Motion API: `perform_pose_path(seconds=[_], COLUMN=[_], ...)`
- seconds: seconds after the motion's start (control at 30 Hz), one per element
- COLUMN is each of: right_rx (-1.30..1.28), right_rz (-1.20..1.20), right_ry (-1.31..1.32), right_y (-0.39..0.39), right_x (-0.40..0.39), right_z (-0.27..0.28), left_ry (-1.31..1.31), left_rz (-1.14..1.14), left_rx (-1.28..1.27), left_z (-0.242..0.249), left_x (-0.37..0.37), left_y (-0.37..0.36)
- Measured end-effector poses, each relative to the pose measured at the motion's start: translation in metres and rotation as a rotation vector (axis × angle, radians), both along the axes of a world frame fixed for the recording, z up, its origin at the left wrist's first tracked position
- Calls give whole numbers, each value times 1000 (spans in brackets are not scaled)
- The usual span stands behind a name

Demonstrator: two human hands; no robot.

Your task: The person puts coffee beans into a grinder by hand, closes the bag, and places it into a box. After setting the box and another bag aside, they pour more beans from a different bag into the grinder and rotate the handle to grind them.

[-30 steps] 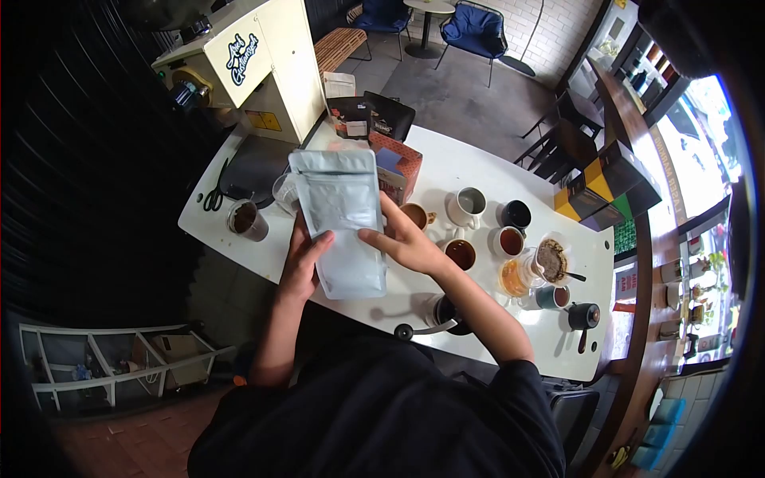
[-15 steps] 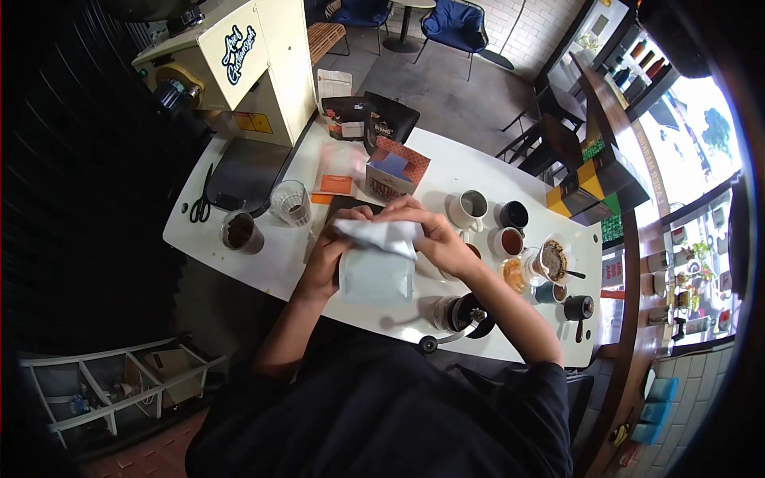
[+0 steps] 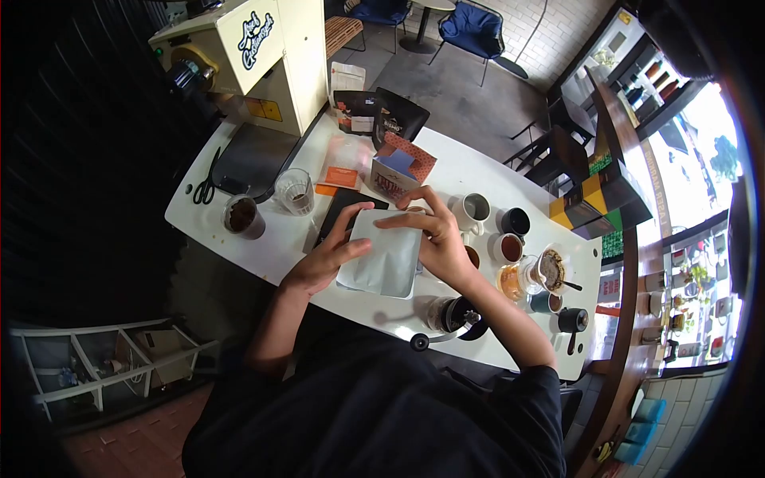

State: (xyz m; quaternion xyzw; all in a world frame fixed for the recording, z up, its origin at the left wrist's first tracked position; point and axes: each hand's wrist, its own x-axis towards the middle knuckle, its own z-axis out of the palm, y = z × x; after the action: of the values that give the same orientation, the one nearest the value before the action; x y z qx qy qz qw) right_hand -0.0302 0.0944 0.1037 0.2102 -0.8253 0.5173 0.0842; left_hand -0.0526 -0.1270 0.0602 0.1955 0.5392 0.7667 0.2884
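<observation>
A pale silvery pouch is held up over the near side of the table, its flat face toward me. My left hand grips its left side, thumb on the face and fingers round the upper edge. My right hand has the upper right of the pouch, with fingers bent over the top edge. Just beyond my hands stands an open coffee box, red-patterned with a blue inside. Partly behind the pouch lies a dark flat object. What the pouch holds is hidden.
At left are a grinder machine, scissors, a glass of dark grounds and a clear glass. To the right are several cups, a dripper of grounds and a hand grinder near the table edge.
The pouch's crumpled, folded top is now flattened out. My left fingers have spread along its side and my right fingers have moved onto its upper face. The view has shifted slightly.
</observation>
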Motion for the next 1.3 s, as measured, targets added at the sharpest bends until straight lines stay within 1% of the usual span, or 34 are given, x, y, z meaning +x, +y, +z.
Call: perform_pose_path(seconds=[0.07, 0.13, 0.17, 0.23, 0.27, 0.3, 0.37, 0.4, 0.43, 0.47, 0.5, 0.53, 0.57, 0.63, 0.67, 0.73, 0.77, 0.83, 0.87, 0.9, 0.97, 1.0, 1.03, 1.07, 1.1, 1.13, 1.17, 1.2, 1.23, 1.27, 1.3], right_rx=[-22, 16, 18, -205, -227, -223, -310, -237, -237, -248, -260, -252, -261, -157, -186, -194, -203, -235, -294, -355, -384, -502, -618, -698, -696, -758, -820, -844, -818, -736, -655], right_rz=[-31, -50, -46, -77, 21, 21, 67, 113, 111, 124, 135, 134, 125, 150, 83, 51, 27, -1, -50, -101, -154, -158, -160, -167, -170, -202, -233, -270, -398, -458, -518], right_ry=[-17, -60, -65, -148, -373, -369, -425, -497, -498, -577, -660, -635, -644, -530, -517, -491, -475, -497, -578, -658, -674, -698, -717, -675, -667, -670, -674, -610, -579, -562, -542], right_y=[2, 7, 6, 5, 9, 9, 7, 9, 11, 13, 13, 10, 10, 9, 4, 4, 5, 6, 4, 4, 8, 13, 18, 21, 27, 34, 40, 47, 45, 52, 61], right_x=[2, 6, 6, 7, 13, 16, 20, 22, 24, 27, 30, 30, 27, 23, 25, 24, 22, 20, 21, 21, 19, 16, 15, 16, 16, 17, 17, 17, 20, 21, 21], right_z=[-2, -5, -10, -18, -9, -10, -13, -10, -9, -10, -11, -3, -7, -16, -11, -13, -15, -15, -9, -6, -17, -26, -30, -31, -31, -32, -33, -34, -24, -25, -25], left_ry=[-34, -61, -66, -100, -97, -103, -105, -47, 7, 2, 67, 129, 119, 226, 228, 374, 379, 550, 603, 595, 312, 280, 287, 249, 210, 261, 267, 474, 680, 721, 726], left_rz=[-15, -31, -27, -7, -6, 24, 56, 96, 135, 131, 107, 80, 71, 38, 28, 30, 26, 76, 65, 56, -29, -36, 72, 105, 139, 237, 237, 284, 329, 336, 334], left_rx=[-13, 92, 94, 126, 129, 131, 136, 145, 152, 150, 105, 59, 54, -17, -15, -103, -100, -139, -176, -177, -109, -103, -94, -99, -105, -141, -138, -310, -484, -544, -540], left_z=[-1, -5, -8, -14, -17, -19, -18, -16, -14, -12, -11, -10, -8, -4, -5, -8, -8, -10, -9, -7, 0, -9, -14, -19, -23, -32, -38, -43, -48, -54, -60], left_x=[2, 5, 7, 5, 4, 5, 2, 2, 2, 0, -2, -2, -1, -2, -4, -11, -16, -25, -31, -33, -36, -44, -51, -61, -74, -86, -98, -111, -123, -134, -142], left_y=[2, 5, 6, 7, 7, 7, 6, 6, 5, 3, -1, -3, -4, -3, -1, 2, 5, 10, 11, 11, 15, 15, 19, 21, 24, 31, 36, 40, 44, 51, 59])
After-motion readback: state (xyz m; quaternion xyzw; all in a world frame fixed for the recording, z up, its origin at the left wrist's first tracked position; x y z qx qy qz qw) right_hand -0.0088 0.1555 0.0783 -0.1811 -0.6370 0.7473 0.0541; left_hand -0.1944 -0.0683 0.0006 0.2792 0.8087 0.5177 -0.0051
